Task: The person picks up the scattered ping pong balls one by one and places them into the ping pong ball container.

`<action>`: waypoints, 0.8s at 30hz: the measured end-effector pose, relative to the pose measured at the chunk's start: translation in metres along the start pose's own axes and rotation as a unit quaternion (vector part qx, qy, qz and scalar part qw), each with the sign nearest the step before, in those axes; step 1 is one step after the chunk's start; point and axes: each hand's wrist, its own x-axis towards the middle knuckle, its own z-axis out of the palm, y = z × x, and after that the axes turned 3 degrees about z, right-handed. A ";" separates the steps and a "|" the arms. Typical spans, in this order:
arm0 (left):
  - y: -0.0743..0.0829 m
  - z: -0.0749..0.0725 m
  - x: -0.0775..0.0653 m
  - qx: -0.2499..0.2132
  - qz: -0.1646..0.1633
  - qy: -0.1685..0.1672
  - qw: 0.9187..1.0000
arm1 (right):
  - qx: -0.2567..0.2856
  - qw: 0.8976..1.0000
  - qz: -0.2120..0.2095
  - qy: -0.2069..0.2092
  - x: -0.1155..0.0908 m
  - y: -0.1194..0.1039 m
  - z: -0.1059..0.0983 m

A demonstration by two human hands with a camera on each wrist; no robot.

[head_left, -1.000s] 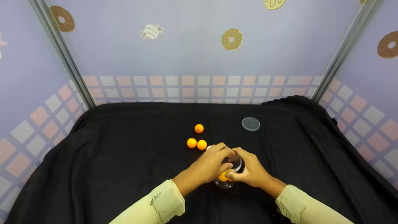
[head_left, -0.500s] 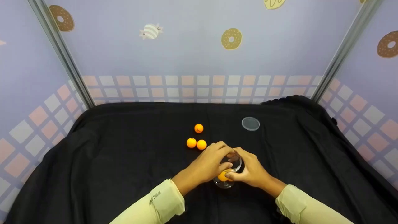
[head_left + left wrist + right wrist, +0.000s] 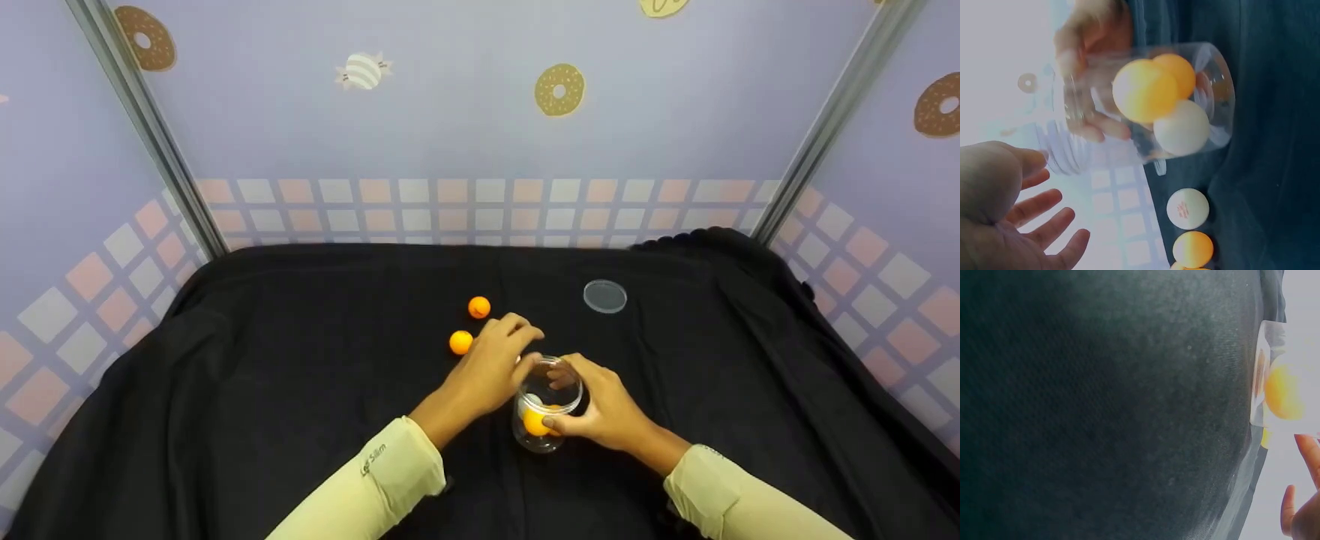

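My right hand (image 3: 604,409) grips a clear jar (image 3: 541,446) by its upper side; the jar stands uncapped on the black cloth. Two orange table tennis balls and a white ball (image 3: 1182,128) lie inside it, clearest in the left wrist view. My left hand (image 3: 487,367) is just left of the jar mouth, its fingers apart and holding nothing in the left wrist view. Beyond that hand are an orange ball (image 3: 461,343) and a farther orange ball (image 3: 480,307). A loose white ball (image 3: 1188,208) with red print sits beside an orange one (image 3: 1193,249), mostly hidden from the head view.
A round clear lid (image 3: 604,297) lies flat on the black cloth (image 3: 322,375), farther back and to the right. Patterned panels (image 3: 450,112) enclose the back and both sides.
My left hand has drawn off the jar mouth toward the loose balls, up and left, covering one orange ball. A white ball now shows in the jar. The right hand stays put.
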 end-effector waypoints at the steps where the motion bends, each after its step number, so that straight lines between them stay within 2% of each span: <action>1: -0.003 0.001 0.001 -0.002 -0.005 0.001 1.000 | 0.000 1.000 0.000 0.000 0.000 0.000 0.000; 10: -0.027 0.021 0.006 -0.008 -0.044 -0.002 0.999 | -0.001 1.000 0.011 -0.005 0.000 0.002 0.001; 17: -0.039 0.044 0.005 0.013 -0.085 -0.045 0.995 | 0.008 1.000 0.014 -0.010 -0.001 0.001 0.001; 24: -0.046 0.059 0.003 0.031 -0.093 -0.074 0.992 | -0.002 1.000 0.022 -0.015 -0.001 0.000 -0.001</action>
